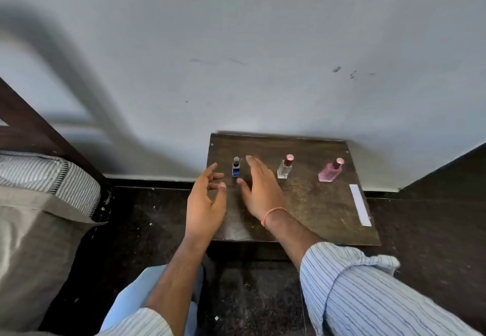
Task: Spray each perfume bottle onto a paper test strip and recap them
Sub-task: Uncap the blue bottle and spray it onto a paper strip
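Both hands hover with loose, empty fingers on either side of a small blue glass perfume bottle with a dark cap [236, 167], the left hand [205, 201] just left of it and the right hand [259, 188] just right, neither touching. The bottle stands upright on a dark wooden table [315, 212]. Farther right stand a clear glass bottle with a pink cap [285, 167] and a pink glass bottle with a pink cap [330, 171], and a white paper test strip [360, 205] lies near the table's right edge.

Both hands hover apart, holding nothing: left hand [205, 201] loosely curled, right hand [259, 191] flat, fingers straight.
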Action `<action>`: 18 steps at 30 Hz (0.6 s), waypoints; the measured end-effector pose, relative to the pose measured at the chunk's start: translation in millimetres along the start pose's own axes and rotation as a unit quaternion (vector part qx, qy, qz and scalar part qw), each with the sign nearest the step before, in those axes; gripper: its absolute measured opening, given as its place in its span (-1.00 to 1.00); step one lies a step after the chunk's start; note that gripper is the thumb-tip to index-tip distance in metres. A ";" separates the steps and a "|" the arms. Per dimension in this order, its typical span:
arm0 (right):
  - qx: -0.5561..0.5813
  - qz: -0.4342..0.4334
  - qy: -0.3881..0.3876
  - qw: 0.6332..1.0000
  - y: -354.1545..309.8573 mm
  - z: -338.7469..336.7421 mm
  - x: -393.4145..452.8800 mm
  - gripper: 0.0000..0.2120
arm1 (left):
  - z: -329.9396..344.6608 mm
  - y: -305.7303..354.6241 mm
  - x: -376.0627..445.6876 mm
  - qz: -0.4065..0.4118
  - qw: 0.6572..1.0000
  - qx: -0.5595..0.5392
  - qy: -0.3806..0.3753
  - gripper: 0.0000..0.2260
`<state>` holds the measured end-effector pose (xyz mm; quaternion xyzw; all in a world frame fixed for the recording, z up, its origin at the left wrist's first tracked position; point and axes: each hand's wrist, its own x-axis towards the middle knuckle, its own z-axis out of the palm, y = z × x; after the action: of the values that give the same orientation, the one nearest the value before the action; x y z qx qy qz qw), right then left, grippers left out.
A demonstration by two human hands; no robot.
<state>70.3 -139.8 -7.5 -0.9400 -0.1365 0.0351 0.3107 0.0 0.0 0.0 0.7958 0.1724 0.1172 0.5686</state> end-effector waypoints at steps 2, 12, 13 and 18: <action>0.028 0.021 0.001 0.999 6.3 14.5 21.9 -0.37 | 1.2 -7.6 16.5 -0.004 1.000 0.011 0.006 -0.57; 0.101 0.042 0.056 0.992 30.1 44.1 41.7 -0.60 | 0.7 -19.6 46.6 -0.030 0.999 -0.020 -0.019 -0.69; 0.125 0.039 0.067 0.989 30.7 39.8 34.8 -0.63 | 1.5 -20.1 46.4 -0.029 0.999 -0.024 -0.030 -0.70; 0.190 0.041 0.067 0.979 31.8 -0.5 -13.4 -0.75 | 8.2 -18.6 43.5 -0.024 0.991 -0.052 -0.118 -0.73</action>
<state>65.0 -168.3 -26.2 -0.8690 -0.0680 0.0102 0.4901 40.3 16.2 -20.6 0.7691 0.1168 0.0172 0.6281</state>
